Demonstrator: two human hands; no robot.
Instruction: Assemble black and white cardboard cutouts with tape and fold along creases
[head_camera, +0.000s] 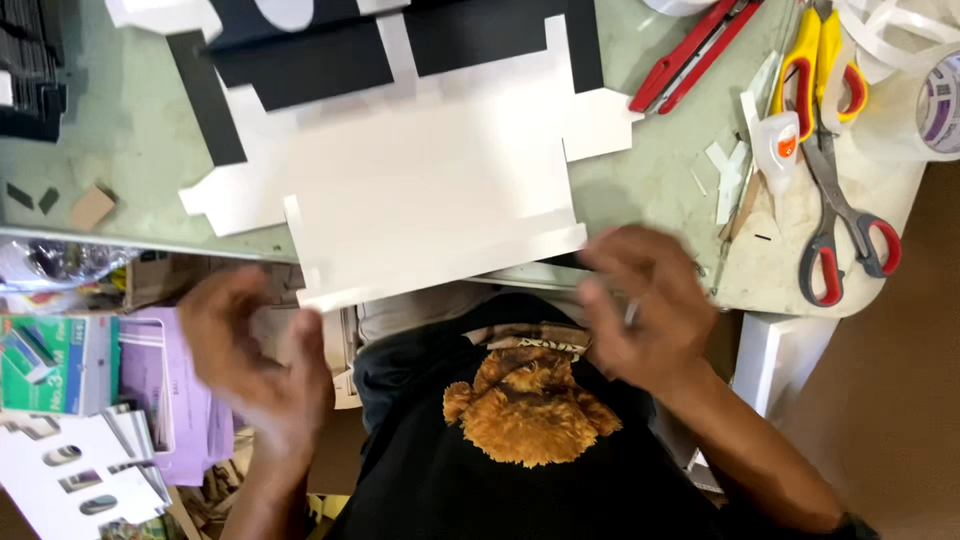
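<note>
One white die-cut cardboard sheet (430, 190) lies flat on the pale green table (130, 130), its near flap overhanging the table's front edge. Black printed panels cover the sheet's far portion.

The left hand (255, 350) hovers below the sheet's near-left corner, fingers spread and loose, holding nothing; motion blur hides any contact with the flap. The right hand (640, 305) sits just beside the sheet's near-right corner, at the table edge, fingers curled; blur prevents confirming whether it grips anything.

Tools on the right of the table, counted:
- Two pairs of scissors: one with yellow handles (825, 60), one with red handles (845, 235), lying overlapped
- One red utility knife (695, 50)
- One small glue bottle with an orange cap (778, 145)
- One tape roll (940, 100), cut off by the frame edge
- Several white paper scraps (728, 175) near the glue bottle

At the far left of the table lies one small brown cardboard piece (92, 207). Below the table on the left stand one green box (45, 365) and a purple paper stack (185, 400)
</note>
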